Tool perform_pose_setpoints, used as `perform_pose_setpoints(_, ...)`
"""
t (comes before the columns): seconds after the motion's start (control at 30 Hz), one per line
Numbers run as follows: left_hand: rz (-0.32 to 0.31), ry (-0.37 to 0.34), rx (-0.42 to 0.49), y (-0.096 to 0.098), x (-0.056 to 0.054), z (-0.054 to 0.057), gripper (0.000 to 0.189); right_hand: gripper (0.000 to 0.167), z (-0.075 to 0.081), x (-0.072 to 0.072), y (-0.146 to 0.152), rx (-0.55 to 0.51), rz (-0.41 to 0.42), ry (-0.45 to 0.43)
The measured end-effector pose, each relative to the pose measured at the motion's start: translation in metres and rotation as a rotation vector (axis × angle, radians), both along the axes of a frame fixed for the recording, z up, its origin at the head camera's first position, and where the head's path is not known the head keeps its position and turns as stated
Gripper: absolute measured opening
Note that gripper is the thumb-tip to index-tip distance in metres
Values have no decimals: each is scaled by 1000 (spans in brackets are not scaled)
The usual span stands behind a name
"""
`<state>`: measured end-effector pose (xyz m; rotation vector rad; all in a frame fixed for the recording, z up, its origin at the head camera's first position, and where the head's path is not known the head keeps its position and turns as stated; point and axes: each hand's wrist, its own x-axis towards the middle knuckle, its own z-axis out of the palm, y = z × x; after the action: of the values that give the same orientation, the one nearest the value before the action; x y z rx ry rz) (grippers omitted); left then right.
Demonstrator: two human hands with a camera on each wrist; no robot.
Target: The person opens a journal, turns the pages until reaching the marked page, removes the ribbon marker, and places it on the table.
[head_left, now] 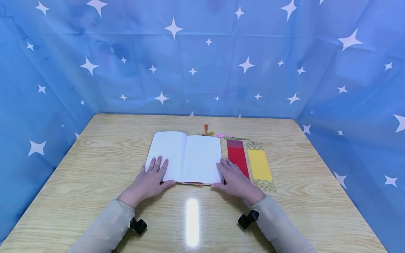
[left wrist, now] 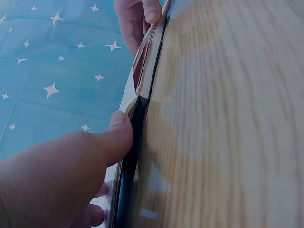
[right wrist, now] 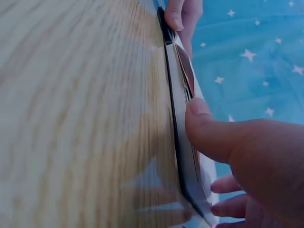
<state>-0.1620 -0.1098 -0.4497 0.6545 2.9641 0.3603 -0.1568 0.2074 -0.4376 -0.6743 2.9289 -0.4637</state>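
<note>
An open notebook [head_left: 202, 158] with blank-looking white pages lies on the table. My left hand [head_left: 151, 183] rests on the lower part of its left page, fingers straight and spread, with the thumb [left wrist: 121, 137] against the near edge. At the lower right corner is my right hand [head_left: 235, 178], its fingers extended along the right side and its thumb [right wrist: 202, 121] touching the near edge. A reddish patterned strip [head_left: 193, 183] pokes out from between the pages; most of it is hidden. Orange and olive tassels [head_left: 206, 129] stick out past the top edge.
Right of the notebook lie a red bookmark [head_left: 238, 160], partly under my right hand, and a yellow bookmark [head_left: 260, 165] with patterned ends. Pink and green tassels [head_left: 232, 137] lie above them. A blue star-print cloth [head_left: 202, 84] surrounds the wooden table [head_left: 104, 151].
</note>
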Motion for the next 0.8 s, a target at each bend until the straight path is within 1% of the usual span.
perform_pose_setpoints(0.3, -1, -37, -25, 0, 0, -1, 86, 80, 0, 0, -1, 11, 11, 12)
perform_pose_setpoints(0.63, 2, -61, -11, 0, 0, 2, 85, 73, 3, 0, -5, 68, 58, 38)
perform_pose_setpoints(0.67, 2, -66, -8, 0, 0, 2, 85, 72, 3, 0, -5, 71, 62, 41)
perform_pose_setpoints(0.73, -2, -75, -3, 0, 0, 3, 85, 61, 4, 0, -7, 78, 68, 44)
perform_pose_setpoints(0.77, -3, -80, -2, 0, 0, 3, 85, 54, 4, 0, -7, 76, 72, 46)
perform_pose_setpoints(0.8, -5, -84, 0, -1, 0, 3, 85, 50, 5, 0, -8, 68, 78, 49)
